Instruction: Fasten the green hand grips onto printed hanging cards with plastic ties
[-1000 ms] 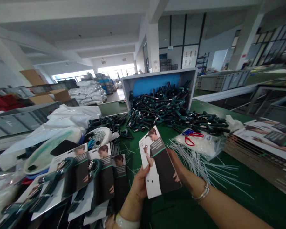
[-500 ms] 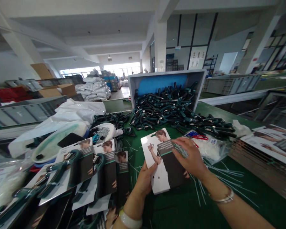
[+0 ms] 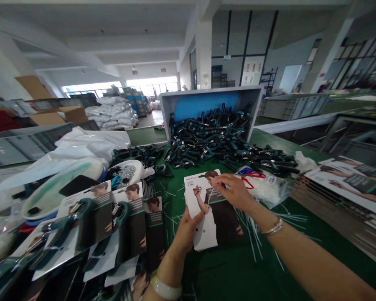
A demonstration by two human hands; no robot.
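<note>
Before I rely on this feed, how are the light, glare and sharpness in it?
Head view, all remarks: far windows are blown out, the room dim; white plastic sheeting shows sheen; the dark tool pile merges into shadow; small print on the held card is too soft to read; the right hand looks slightly soft; wide-angle stretch towards the edges.
</note>
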